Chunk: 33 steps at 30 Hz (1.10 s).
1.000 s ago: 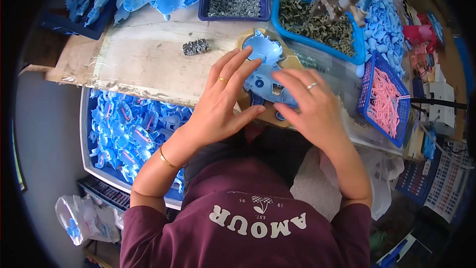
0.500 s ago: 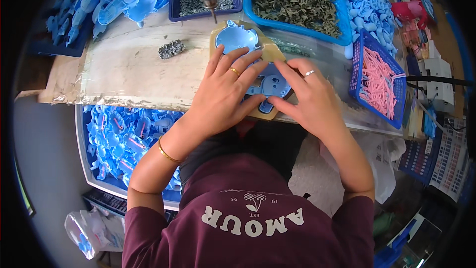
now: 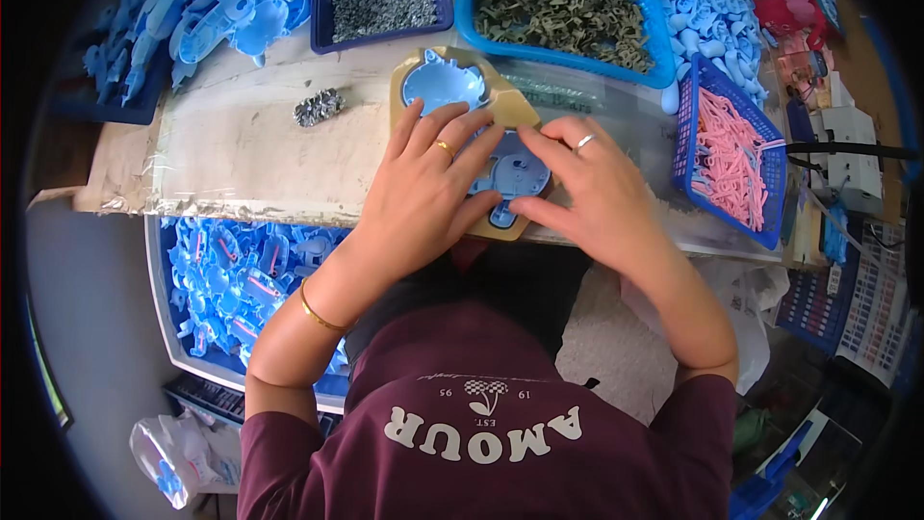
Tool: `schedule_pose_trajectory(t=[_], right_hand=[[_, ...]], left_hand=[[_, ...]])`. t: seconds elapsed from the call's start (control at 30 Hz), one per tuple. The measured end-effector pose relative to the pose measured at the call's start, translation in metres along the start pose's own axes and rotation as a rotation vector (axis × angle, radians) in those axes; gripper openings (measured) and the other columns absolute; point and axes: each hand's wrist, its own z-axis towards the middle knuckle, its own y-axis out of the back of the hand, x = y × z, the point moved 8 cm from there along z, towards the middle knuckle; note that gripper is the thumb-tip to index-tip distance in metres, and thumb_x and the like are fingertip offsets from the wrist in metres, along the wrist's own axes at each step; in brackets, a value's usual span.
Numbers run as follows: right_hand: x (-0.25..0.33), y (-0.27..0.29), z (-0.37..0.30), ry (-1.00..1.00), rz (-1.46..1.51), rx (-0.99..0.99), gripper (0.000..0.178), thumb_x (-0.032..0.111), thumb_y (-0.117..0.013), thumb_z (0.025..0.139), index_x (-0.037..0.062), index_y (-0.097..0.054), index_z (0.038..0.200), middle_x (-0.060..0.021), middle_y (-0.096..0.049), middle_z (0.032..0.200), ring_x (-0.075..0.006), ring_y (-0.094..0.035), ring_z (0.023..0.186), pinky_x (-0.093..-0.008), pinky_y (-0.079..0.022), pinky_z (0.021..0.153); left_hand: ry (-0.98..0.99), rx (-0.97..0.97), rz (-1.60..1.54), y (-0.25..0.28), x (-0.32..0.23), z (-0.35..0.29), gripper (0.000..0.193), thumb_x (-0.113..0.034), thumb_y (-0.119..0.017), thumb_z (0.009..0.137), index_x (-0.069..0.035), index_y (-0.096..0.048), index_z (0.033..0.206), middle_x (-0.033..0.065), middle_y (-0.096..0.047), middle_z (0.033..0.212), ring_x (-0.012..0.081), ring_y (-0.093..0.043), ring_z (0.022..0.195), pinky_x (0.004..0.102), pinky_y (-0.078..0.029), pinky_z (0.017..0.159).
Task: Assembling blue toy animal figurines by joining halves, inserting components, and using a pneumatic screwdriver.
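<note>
A tan holding block [image 3: 515, 101] lies on the table in front of me, with a hollow light-blue plastic shell [image 3: 445, 83] seated at its far end. Nearer to me, a second blue shell part [image 3: 520, 173] with small round holes sits in the block. My left hand [image 3: 419, 183] spreads its fingers over the left side of this part, hiding some of it. On the other side my right hand [image 3: 597, 183] has forefinger and thumb apart, their tips at the part's right edge. Both thumb tips come close together by a small blue piece [image 3: 502, 215] at the near end.
A pile of small metal pieces [image 3: 318, 108] lies to the left. Behind stand a dark-blue tray [image 3: 383, 37] of small metal parts and a blue tray [image 3: 568, 61] of metal clips. A basket [image 3: 685, 135] of pink pieces is on the right; a bin [image 3: 168, 308] of blue assemblies is below left.
The orange-topped power screwdriver above the block is out of view now, and a blue shell shows over the dark-blue tray. The view has shifted slightly; both hands stay on the same part.
</note>
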Motion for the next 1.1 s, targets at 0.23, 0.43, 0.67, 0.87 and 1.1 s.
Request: schedule_pose_trajectory(t=[0.23, 0.43, 0.67, 0.87, 1.1], right_hand=[[-0.103, 0.016, 0.08, -0.086, 0.076, -0.183, 0.018, 0.011, -0.068, 0.093, 0.0076, -0.073, 0.109, -0.0084, -0.068, 0.1, -0.0251, -0.068, 0.083, -0.0356, -0.053, 0.074], [-0.124, -0.002, 0.103, 0.031, 0.007, -0.18, 0.017, 0.015, -0.067, 0.094, 0.0113, -0.075, 0.108, -0.0067, -0.07, 0.098, -0.0281, -0.068, 0.086, -0.035, -0.053, 0.075], [-0.112, 0.03, 0.043, -0.211, 0.759, -0.163, 0.016, 0.0, -0.072, 0.088, 0.0007, -0.076, 0.104, -0.0051, -0.07, 0.103, -0.0151, -0.068, 0.097, -0.0275, -0.055, 0.083], [-0.022, 0.035, -0.006, 0.077, 0.711, -0.273, 0.018, -0.005, -0.079, 0.079, 0.003, -0.077, 0.096, -0.0079, -0.072, 0.105, -0.02, -0.07, 0.098, -0.0293, -0.057, 0.082], [-0.125, 0.065, -0.04, -0.332, 0.433, -0.296, 0.012, 0.002, -0.075, 0.087, 0.0025, -0.075, 0.099, -0.0084, -0.073, 0.098, -0.0181, -0.07, 0.09, -0.0312, -0.054, 0.076]], left_hand=[[0.023, 0.029, -0.035, -0.002, 0.001, 0.001, 0.059, -0.028, -0.074, 0.086, -0.005, -0.056, 0.137, 0.0104, -0.053, 0.14, 0.0317, -0.046, 0.135, 0.0518, -0.03, 0.119], [0.02, 0.021, -0.044, -0.002, 0.002, 0.002, 0.06, -0.029, -0.076, 0.084, -0.005, -0.057, 0.136, 0.0093, -0.053, 0.142, 0.032, -0.046, 0.135, 0.0517, -0.031, 0.119], [-0.017, -0.041, -0.118, 0.015, -0.007, 0.015, 0.055, -0.028, -0.077, 0.086, -0.004, -0.06, 0.132, 0.0108, -0.064, 0.127, 0.0341, -0.053, 0.128, 0.0491, -0.039, 0.112], [0.479, -0.066, -1.083, -0.01, 0.003, 0.021, 0.032, -0.015, -0.069, 0.098, 0.002, -0.064, 0.125, 0.0117, -0.072, 0.111, 0.0183, -0.07, 0.102, 0.0327, -0.055, 0.089], [0.449, -0.149, -1.206, -0.007, 0.015, 0.011, 0.018, -0.008, -0.065, 0.1, 0.002, -0.065, 0.115, 0.0112, -0.073, 0.111, 0.0153, -0.071, 0.094, 0.0266, -0.057, 0.082]])
